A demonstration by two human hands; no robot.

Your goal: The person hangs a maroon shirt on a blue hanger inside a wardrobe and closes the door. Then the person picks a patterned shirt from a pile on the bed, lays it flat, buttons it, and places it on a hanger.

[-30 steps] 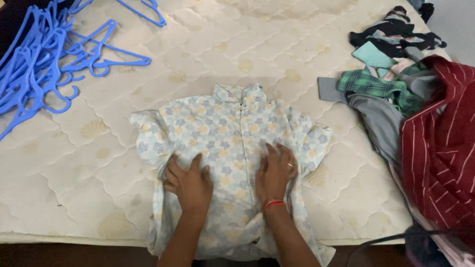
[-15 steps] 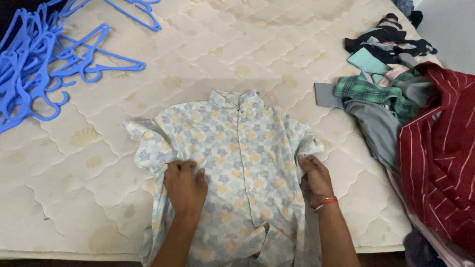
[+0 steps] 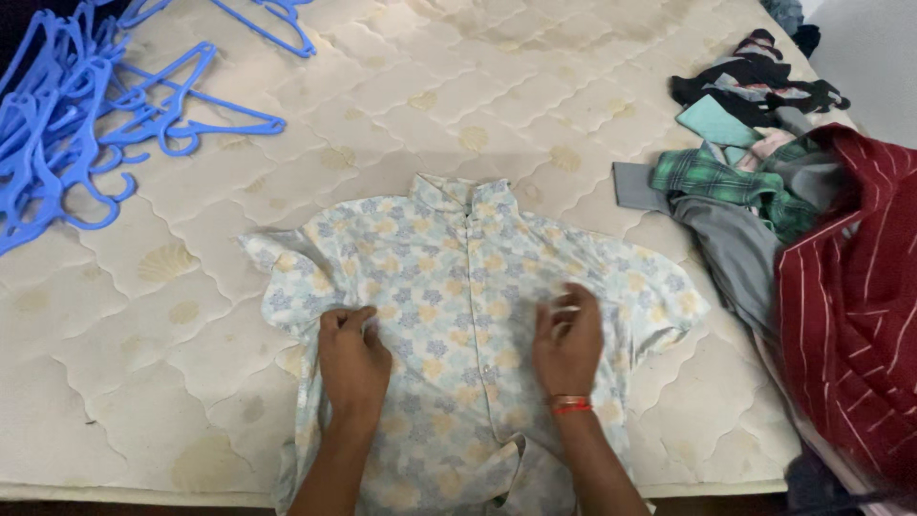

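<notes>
Right hand (image 3: 567, 342) moved inward, fingers loosely curled on shirt (image 3: 458, 315), collar pointing away.

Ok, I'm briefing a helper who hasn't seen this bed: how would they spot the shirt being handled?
Start at the cream quilted mattress. The shirt lies flat, collar away from the person, near the front edge, with the left hand and right hand resting on it. It is pale with small blue and yellow flowers, unlike the dark heap of clothes to its right.
</notes>
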